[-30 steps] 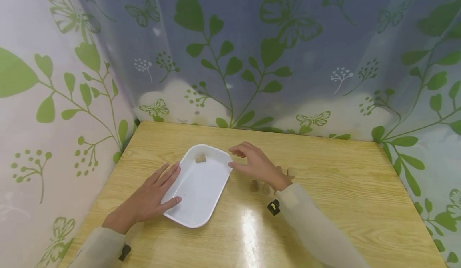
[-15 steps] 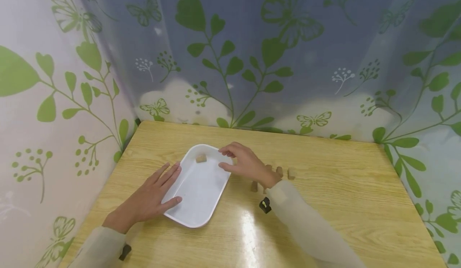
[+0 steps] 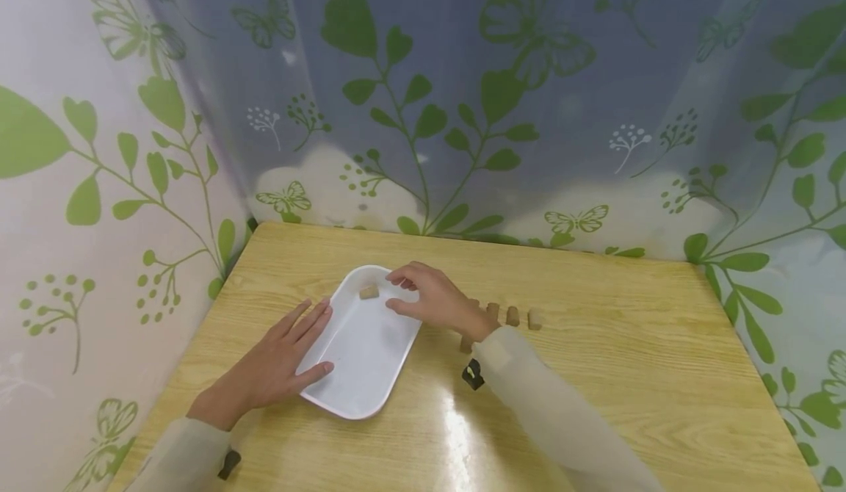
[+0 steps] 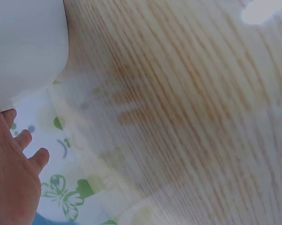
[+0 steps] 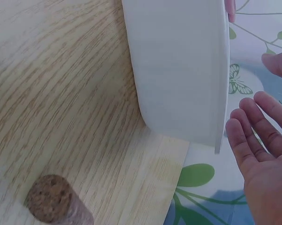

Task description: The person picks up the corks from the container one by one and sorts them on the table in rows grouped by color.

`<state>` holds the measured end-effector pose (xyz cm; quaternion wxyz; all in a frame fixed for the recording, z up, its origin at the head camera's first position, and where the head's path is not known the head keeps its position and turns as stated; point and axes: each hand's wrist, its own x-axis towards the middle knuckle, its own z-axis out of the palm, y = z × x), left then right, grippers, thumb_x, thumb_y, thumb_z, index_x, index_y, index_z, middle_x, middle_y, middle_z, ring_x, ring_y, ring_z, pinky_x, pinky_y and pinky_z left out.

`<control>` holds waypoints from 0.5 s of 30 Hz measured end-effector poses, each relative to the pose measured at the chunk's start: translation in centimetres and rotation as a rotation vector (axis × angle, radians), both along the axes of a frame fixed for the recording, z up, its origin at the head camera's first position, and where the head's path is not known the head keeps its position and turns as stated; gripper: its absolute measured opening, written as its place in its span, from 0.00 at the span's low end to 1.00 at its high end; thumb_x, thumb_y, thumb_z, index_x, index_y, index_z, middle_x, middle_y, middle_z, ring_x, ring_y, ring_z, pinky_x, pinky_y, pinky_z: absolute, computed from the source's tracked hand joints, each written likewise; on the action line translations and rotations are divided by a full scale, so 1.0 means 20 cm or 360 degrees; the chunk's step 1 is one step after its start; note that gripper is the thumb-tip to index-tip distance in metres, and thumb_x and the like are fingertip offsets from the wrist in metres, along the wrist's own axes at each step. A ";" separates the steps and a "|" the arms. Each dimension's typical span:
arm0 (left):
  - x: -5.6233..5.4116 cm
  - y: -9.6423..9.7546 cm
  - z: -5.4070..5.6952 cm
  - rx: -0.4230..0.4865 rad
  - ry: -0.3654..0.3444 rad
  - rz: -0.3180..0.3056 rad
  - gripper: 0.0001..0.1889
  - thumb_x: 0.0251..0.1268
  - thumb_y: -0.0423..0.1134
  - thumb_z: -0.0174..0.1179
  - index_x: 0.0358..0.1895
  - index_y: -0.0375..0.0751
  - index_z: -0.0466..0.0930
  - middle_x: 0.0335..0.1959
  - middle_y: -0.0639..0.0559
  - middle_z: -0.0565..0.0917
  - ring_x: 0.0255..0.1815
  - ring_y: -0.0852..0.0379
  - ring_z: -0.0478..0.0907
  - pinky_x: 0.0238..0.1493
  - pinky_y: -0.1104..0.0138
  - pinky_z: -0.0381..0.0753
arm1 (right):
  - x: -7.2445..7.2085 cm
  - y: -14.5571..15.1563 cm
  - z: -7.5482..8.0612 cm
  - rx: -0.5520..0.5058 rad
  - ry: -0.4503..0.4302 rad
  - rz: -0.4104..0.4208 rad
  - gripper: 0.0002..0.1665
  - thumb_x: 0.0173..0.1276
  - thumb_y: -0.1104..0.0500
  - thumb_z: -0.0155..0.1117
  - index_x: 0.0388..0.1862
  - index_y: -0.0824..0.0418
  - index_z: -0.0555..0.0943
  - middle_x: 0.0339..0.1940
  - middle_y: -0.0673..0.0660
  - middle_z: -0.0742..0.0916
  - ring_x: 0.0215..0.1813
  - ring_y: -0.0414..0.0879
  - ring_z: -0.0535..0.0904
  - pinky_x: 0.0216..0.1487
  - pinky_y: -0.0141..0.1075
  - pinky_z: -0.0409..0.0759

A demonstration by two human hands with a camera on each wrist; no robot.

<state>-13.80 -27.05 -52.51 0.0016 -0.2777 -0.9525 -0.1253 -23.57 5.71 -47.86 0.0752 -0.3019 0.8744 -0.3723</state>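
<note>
A white rectangular tray (image 3: 363, 360) lies on the wooden table, with one cork (image 3: 369, 292) at its far end. My left hand (image 3: 284, 356) rests along the tray's left rim, fingers spread and thumb over the inside. Over the far right corner of the tray is my right hand (image 3: 432, 301), thumb and fingers apart and lightly bent, with nothing between them. In the right wrist view that hand (image 5: 267, 145) is beside the tray's rim, and another cork (image 5: 52, 199) stands upright on the table.
Several corks stand right of the tray, among them one cork (image 3: 512, 316) and a paler cork (image 3: 534, 319); the right wrist and sleeve partly hide others. A curtain (image 3: 423, 110) with leaf and butterfly prints hangs behind the table (image 3: 628, 345).
My right hand has moved left, from the tray's right rim to over its inside, uncovering corks behind the wrist. The left hand and tray have stayed put.
</note>
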 end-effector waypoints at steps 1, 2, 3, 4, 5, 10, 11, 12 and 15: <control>0.00 0.00 0.00 -0.0001 -0.0002 0.0001 0.46 0.82 0.61 0.57 0.89 0.38 0.53 0.92 0.44 0.54 0.90 0.32 0.51 0.86 0.39 0.58 | 0.00 -0.01 0.00 0.0009 -0.0003 -0.0002 0.30 0.75 0.51 0.75 0.70 0.63 0.83 0.63 0.57 0.88 0.63 0.52 0.85 0.69 0.43 0.84; 0.00 0.00 0.00 0.0000 -0.0003 0.0001 0.46 0.82 0.61 0.57 0.89 0.38 0.53 0.92 0.44 0.54 0.90 0.32 0.50 0.86 0.38 0.58 | 0.00 -0.02 0.00 0.0013 -0.0011 -0.0001 0.30 0.75 0.51 0.76 0.69 0.63 0.83 0.64 0.58 0.88 0.63 0.53 0.85 0.69 0.44 0.84; 0.00 0.00 0.00 0.0001 -0.0004 0.0002 0.46 0.82 0.61 0.57 0.89 0.39 0.53 0.92 0.44 0.54 0.90 0.32 0.50 0.86 0.38 0.58 | 0.00 -0.02 0.00 0.0016 -0.0016 0.0002 0.29 0.75 0.52 0.75 0.69 0.64 0.83 0.64 0.58 0.88 0.63 0.53 0.85 0.69 0.45 0.84; 0.00 0.00 0.00 0.0003 -0.0003 0.0004 0.46 0.82 0.61 0.57 0.89 0.39 0.53 0.92 0.44 0.54 0.90 0.32 0.50 0.86 0.38 0.58 | 0.00 -0.03 0.00 0.0019 -0.0022 0.0004 0.29 0.75 0.52 0.75 0.69 0.64 0.83 0.64 0.59 0.88 0.63 0.54 0.85 0.69 0.45 0.84; 0.00 0.00 0.00 0.0005 -0.0004 0.0004 0.46 0.82 0.61 0.57 0.89 0.39 0.53 0.92 0.45 0.54 0.90 0.32 0.50 0.86 0.38 0.58 | 0.00 -0.04 0.00 0.0022 -0.0020 0.0007 0.29 0.75 0.52 0.75 0.69 0.64 0.83 0.64 0.59 0.88 0.63 0.54 0.85 0.69 0.45 0.84; 0.00 0.00 0.00 0.0014 -0.0012 0.0004 0.46 0.82 0.61 0.57 0.89 0.39 0.52 0.92 0.45 0.53 0.90 0.32 0.50 0.86 0.38 0.57 | -0.01 -0.06 0.00 0.0037 0.0005 0.0026 0.28 0.75 0.53 0.75 0.69 0.64 0.83 0.64 0.61 0.88 0.63 0.55 0.86 0.68 0.45 0.85; 0.00 0.00 0.00 0.0016 -0.0013 0.0003 0.46 0.82 0.61 0.57 0.89 0.39 0.52 0.92 0.45 0.53 0.90 0.32 0.50 0.86 0.38 0.57 | -0.01 -0.07 0.00 0.0041 0.0005 0.0026 0.28 0.76 0.53 0.75 0.69 0.64 0.83 0.64 0.61 0.88 0.62 0.55 0.86 0.67 0.46 0.85; 0.00 0.00 0.00 0.0015 -0.0013 0.0003 0.46 0.82 0.61 0.57 0.90 0.39 0.52 0.92 0.45 0.53 0.90 0.32 0.50 0.86 0.38 0.57 | -0.01 -0.07 -0.01 0.0044 0.0002 0.0026 0.28 0.75 0.53 0.75 0.69 0.64 0.83 0.64 0.62 0.88 0.62 0.55 0.85 0.67 0.46 0.85; 0.00 0.00 -0.01 0.0015 -0.0014 0.0001 0.46 0.82 0.61 0.57 0.90 0.40 0.52 0.92 0.44 0.53 0.90 0.32 0.50 0.86 0.38 0.58 | -0.02 -0.08 -0.02 0.0056 -0.0016 0.0016 0.28 0.76 0.53 0.75 0.70 0.63 0.82 0.65 0.62 0.88 0.63 0.56 0.85 0.67 0.46 0.85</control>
